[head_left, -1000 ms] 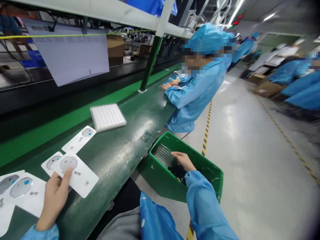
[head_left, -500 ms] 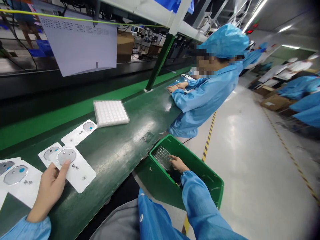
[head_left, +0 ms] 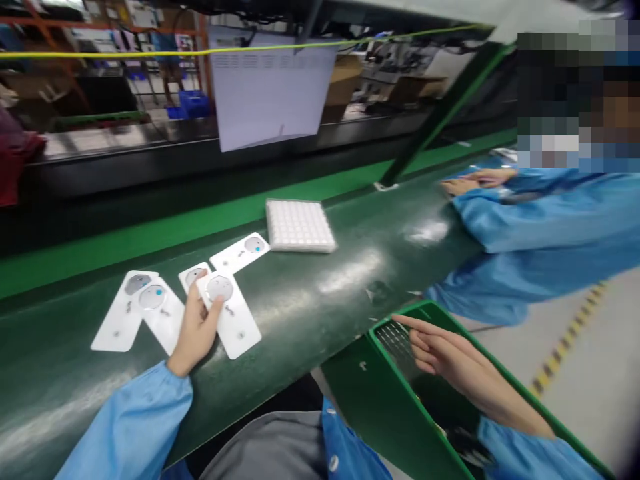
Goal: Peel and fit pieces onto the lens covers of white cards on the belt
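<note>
My left hand point(head_left: 197, 330) pinches a white card point(head_left: 237, 331) bearing a grey octagonal panel, thumb on top near the panel. Partly behind it lies another white card point(head_left: 189, 275). Two more cards, one on the left point(head_left: 117, 327) and one overlapping it point(head_left: 167, 319), rest beside my wrist. A further card point(head_left: 234, 257) touches the corner of a clear tray with white cells point(head_left: 300, 227). My right hand point(head_left: 445, 350) is over the green bin point(head_left: 345, 380), index finger stretched out and the other fingers curled, with nothing visible in it. A clear ribbed tray point(head_left: 397, 343) shows inside the bin.
The green work surface point(head_left: 320, 300) runs left to right. A person in blue sleeves point(head_left: 530, 213) works at the right, hands on the surface. A white sheet point(head_left: 273, 93) hangs behind, near a slanted green post point(head_left: 430, 127). Yellow-black tape point(head_left: 570, 353) marks the floor.
The view has swung left, so the bench items appear farther right. My right hand has risen from inside the bin to about its rim. My left hand keeps the card.
</note>
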{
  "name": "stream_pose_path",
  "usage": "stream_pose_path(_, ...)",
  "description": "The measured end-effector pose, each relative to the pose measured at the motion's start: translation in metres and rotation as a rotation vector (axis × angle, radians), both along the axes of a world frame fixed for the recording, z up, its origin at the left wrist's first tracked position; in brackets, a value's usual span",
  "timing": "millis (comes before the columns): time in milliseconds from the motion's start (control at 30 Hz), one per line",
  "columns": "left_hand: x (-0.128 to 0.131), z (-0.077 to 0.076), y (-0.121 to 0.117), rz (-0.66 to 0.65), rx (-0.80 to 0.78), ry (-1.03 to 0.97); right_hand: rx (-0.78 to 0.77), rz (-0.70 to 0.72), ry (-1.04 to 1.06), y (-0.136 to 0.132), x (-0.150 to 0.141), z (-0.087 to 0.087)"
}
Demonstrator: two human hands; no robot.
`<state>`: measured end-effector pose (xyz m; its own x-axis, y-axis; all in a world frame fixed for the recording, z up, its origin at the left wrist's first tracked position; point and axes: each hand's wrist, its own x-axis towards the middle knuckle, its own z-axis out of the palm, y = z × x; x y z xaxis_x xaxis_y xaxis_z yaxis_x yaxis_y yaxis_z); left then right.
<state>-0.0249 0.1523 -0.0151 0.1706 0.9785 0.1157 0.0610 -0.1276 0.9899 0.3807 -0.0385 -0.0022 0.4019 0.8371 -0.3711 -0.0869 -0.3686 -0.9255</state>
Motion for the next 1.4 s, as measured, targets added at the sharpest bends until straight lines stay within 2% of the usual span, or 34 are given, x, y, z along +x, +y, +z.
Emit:
stream_pose_path(100,-0.002,-0.001,-0.003,-0.056,-0.077,-0.044,0.128,0.188,0.043,0.039,-0.05,0.034)
stream_pose_path(167,-0.004,-0.001,-0.006,-0.066,-0.094,-0.067,0.172,0.27,0.082,0.076,-0.089,0.045)
stream_pose_path(233,-0.006,-0.001,-0.008,-0.062,-0.099,-0.081,0.168,0.35,0.12,0.119,-0.128,0.043)
stream_pose_path(367,-0.012,0.001,-0.006,0.001,-0.033,-0.053,0.235,0.464,0.108,0.194,-0.19,0.026)
stream_pose_path(500,-0.02,0.006,-0.001,0.044,-0.018,0.119,0.336,0.583,0.012,0.231,-0.226,0.014)
stream_pose_path(700,-0.023,0.01,0.004,0.044,0.081,0.123,0.373,0.682,-0.082,0.231,-0.238,0.008)
stream_pose_path(867,-0.02,0.008,0.005,0.029,0.05,0.128,0.495,0.696,-0.24,0.223,-0.235,0.006)
stream_pose_path(1167,-0.021,0.014,0.006,0.001,-0.01,0.134,0.559,0.793,-0.367,0.223,-0.217,0.013)
stream_pose_path(1400,-0.02,0.013,0.007,-0.04,-0.001,0.149,0.577,0.88,-0.455,0.218,-0.221,0.014)
